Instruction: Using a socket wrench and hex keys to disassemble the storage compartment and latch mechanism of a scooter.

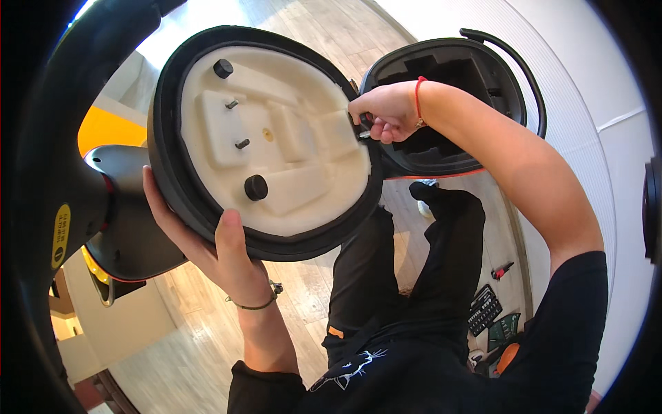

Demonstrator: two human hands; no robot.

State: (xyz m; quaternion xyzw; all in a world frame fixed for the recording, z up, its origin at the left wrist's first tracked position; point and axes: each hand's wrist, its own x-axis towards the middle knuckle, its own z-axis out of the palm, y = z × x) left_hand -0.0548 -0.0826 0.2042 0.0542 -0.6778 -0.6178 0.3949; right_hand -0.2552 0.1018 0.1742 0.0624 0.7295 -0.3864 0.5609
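A black rounded seat (276, 124) is tilted up, showing its cream underside with two black round pads and two metal studs. My left hand (207, 234) grips its left lower rim, thumb on the edge. My right hand (386, 114) is curled at the seat's right edge, fingers round something small, dark and metallic by the hinge; what exactly is hard to make out. Behind that hand lies an open black storage compartment (448, 72) with a curved bar (534, 83) along its far side.
A black vehicle body (121, 214) with a thick upright column (48, 172) fills the left. My legs are below on the wood floor (172, 331). At right are a red-and-black tool (502, 271), a socket set (485, 310) and a white wall (614, 193).
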